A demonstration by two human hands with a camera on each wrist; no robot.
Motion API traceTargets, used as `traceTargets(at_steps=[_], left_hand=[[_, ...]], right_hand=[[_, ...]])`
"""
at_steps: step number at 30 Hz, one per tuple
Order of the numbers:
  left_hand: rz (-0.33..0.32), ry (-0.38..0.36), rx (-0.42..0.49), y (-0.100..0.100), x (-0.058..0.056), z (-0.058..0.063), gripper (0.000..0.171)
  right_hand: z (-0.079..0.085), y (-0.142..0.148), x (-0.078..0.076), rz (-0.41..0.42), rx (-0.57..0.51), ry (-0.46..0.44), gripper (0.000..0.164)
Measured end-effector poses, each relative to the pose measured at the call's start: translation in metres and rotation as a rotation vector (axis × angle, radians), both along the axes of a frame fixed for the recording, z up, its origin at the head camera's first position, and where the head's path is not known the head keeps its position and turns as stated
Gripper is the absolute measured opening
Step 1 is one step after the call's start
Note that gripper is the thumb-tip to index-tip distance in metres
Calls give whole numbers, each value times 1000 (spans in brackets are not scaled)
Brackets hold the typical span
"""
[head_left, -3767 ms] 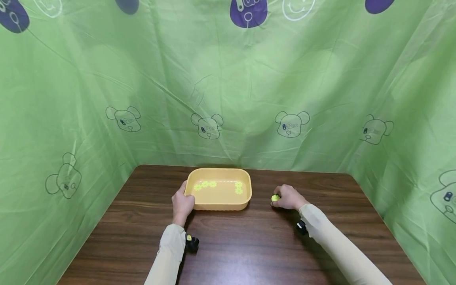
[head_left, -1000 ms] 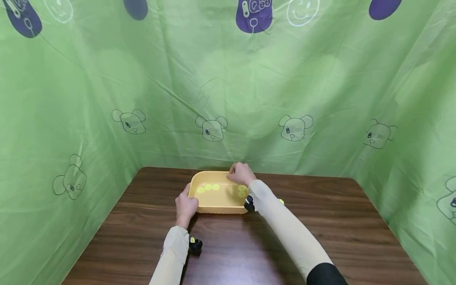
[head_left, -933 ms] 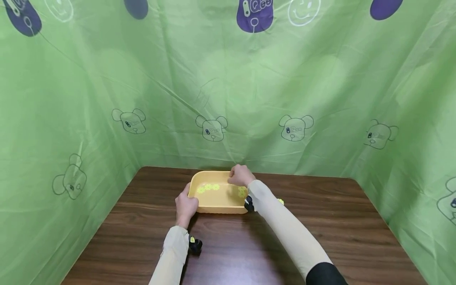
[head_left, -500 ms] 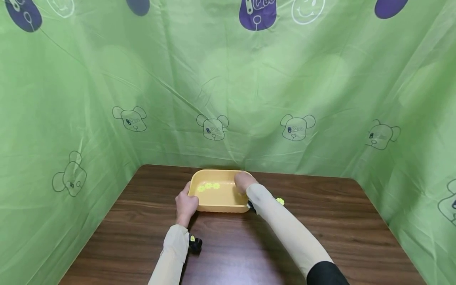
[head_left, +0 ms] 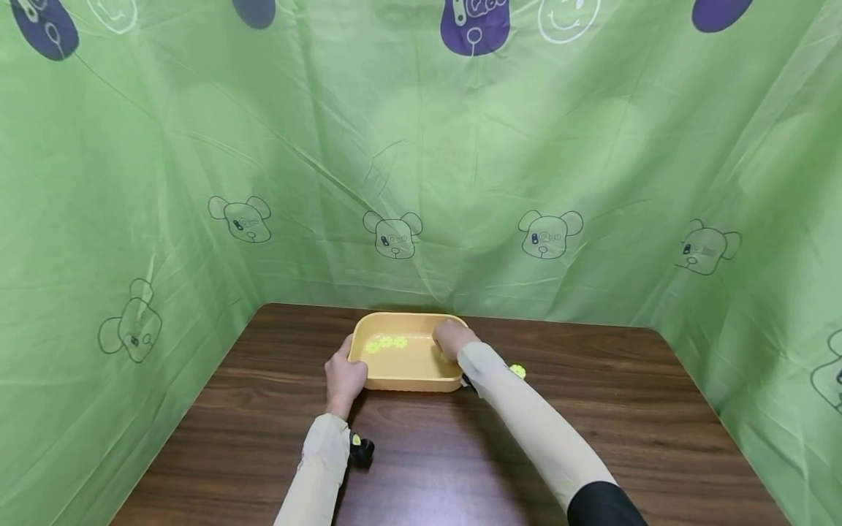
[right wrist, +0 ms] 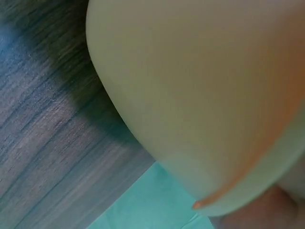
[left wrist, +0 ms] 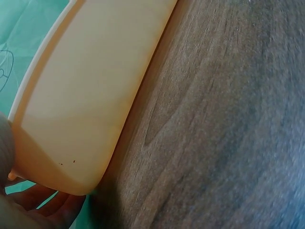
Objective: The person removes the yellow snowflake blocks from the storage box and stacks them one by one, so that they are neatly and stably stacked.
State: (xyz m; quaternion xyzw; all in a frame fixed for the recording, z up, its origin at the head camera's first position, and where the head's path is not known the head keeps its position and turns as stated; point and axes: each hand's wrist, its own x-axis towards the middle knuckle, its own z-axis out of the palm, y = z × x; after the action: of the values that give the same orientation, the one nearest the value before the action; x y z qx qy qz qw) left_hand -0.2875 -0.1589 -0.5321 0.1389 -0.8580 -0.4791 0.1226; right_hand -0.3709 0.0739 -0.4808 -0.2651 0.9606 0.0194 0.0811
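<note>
A shallow yellow plastic basin (head_left: 408, 365) with rounded corners stands on the table. My left hand (head_left: 345, 376) grips its left rim, thumb over the edge; in the left wrist view its fingers (left wrist: 52, 205) curl under the basin's end. My right hand (head_left: 452, 337) reaches over the right wall into the basin, its fingers hidden from the head view, so what it holds cannot be told. Several small yellow-green flower-shaped pieces (head_left: 386, 342) lie in a row at the basin's left inside. The right wrist view shows mainly the basin's outer wall (right wrist: 190, 86).
Right of the basin, partly behind the right sleeve, another yellow-green flower piece (head_left: 517, 371) lies on the dark wooden table (head_left: 408, 453). Green printed curtains (head_left: 460, 161) hang behind and at both sides. A small black camera (head_left: 361, 449) is on the left wrist.
My right hand has come from the table at the right, where it held a yellow-green flower piece, over the basin's back, then down into its right side. My left hand keeps its grip.
</note>
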Motion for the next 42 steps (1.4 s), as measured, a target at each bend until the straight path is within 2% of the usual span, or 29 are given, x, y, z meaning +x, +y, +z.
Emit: traceTargets(at_steps=[6,10,16,23,26,29,32,36,39,42], left_hand=[[3,-9,0,0,1,-1,70],[7,-12,1,0,1,-1,70],[8,-19,7,-1,0,-4,71],[9,-16,9,-1,0,-4,71],[10,-15,5,0,0,-4,71],[7,-13,3,0,-1,-4,71],[4,-12,3,1,-2,-4,71],[3,-7,7,2,-3,-4,70],[5,-9,3,1,-3,-3,69],[6,-16,1,-1,-2,-2,70]], right_hand=[[-4,5,-1,88,-35,24,27],[-10,10,-3,113,-140,8,18],[-21,17,-6,127,-270,10,17],[-16,21,-4,165,-345,-24,16],[-16,24,-4,197,-377,-7,13],[-14,31,-4,209,-472,27,10],[-6,42,-5,169,-612,74,10],[16,62,-6,46,-795,116,11],[32,83,-6,-32,-870,139,10],[42,106,-6,-76,-885,165,12]])
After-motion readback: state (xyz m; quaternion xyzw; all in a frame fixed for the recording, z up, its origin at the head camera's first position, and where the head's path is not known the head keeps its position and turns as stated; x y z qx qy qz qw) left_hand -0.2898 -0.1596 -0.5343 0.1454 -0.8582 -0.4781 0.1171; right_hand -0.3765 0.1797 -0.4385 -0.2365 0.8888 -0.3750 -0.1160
